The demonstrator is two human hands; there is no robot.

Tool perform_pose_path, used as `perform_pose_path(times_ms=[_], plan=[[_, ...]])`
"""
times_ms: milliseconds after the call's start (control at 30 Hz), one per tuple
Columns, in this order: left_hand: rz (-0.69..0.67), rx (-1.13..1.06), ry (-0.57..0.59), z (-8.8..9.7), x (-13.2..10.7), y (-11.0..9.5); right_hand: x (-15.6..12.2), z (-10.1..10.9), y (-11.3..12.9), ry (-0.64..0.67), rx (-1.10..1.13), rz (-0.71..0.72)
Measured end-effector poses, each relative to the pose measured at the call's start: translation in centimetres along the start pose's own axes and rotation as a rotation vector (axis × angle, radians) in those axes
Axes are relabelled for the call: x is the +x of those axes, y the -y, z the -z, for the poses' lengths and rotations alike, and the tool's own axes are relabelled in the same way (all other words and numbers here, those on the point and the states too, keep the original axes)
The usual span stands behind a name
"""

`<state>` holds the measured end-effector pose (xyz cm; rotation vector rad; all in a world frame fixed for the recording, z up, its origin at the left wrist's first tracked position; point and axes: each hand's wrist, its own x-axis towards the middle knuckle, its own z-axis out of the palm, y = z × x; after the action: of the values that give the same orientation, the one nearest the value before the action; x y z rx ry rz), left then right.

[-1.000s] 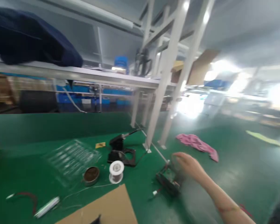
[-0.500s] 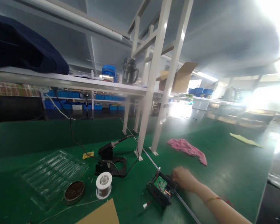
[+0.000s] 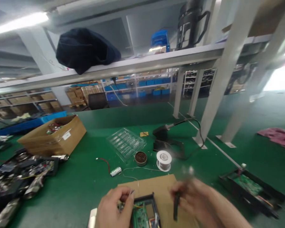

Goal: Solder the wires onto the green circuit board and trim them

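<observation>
My left hand point(image 3: 116, 205) is at the near edge over the cardboard sheet point(image 3: 166, 186), thumb and forefinger pinched together on something thin that I cannot make out. Right beside it lies a black frame with a green circuit board point(image 3: 140, 217) and coloured wires, partly cut off by the view's bottom. Over the cardboard's right part, my right hand point(image 3: 192, 196) is smeared by motion, its fingers closed around a dark strip-shaped piece point(image 3: 176, 207). A second black housing with a green board point(image 3: 249, 185) lies farther right, apart from both hands.
A solder spool point(image 3: 163, 161), a round tin point(image 3: 140, 158), a soldering iron stand point(image 3: 166, 147) and a clear plastic tray point(image 3: 127, 142) stand ahead. A small white cell with a red lead point(image 3: 116, 171) lies left. Beyond are a carton point(image 3: 61, 136), dark assemblies point(image 3: 26, 177) and shelf posts point(image 3: 218, 85).
The view has swung left. My right hand has moved from beside the black housing to above the cardboard and now holds a dark piece. My left hand has come into view.
</observation>
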<state>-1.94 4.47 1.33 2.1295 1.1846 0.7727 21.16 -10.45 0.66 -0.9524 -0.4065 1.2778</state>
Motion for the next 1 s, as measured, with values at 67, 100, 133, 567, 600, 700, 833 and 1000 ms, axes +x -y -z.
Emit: perform_pose_path(times_ms=[67, 100, 133, 567, 600, 700, 833, 1000], plan=[[0.034, -0.007, -0.007, -0.1, -0.2, -0.1, 1.9, -2.5, -3.1, 0.135, 0.101, -0.137], [0.045, -0.013, -0.013, -0.2, -0.3, -0.1, 2.6, -3.2, -4.1, 0.19, 0.084, -0.185], [0.05, -0.019, -0.02, -0.3, -0.4, -0.2, 3.0, -3.7, -4.8, 0.215, 0.044, -0.232], [0.174, -0.018, -0.03, -0.7, 0.0, -1.6, 5.3, -6.1, -3.5, 0.31, -0.614, -0.4], [0.193, -0.015, -0.016, -0.5, 0.1, -1.9, 5.4, -6.3, -3.4, 0.316, -0.641, -0.386], [0.242, -0.017, 0.022, -0.1, 0.5, -2.6, 5.5, -7.0, -2.7, 0.355, -0.698, -0.35], [0.257, -0.014, 0.057, 0.0, 0.7, -2.9, 5.5, -7.4, -1.9, 0.415, -0.78, -0.338], [0.246, 0.028, 0.02, -0.4, 0.6, -2.7, 5.6, -7.1, -2.0, 0.43, -0.825, -0.347]])
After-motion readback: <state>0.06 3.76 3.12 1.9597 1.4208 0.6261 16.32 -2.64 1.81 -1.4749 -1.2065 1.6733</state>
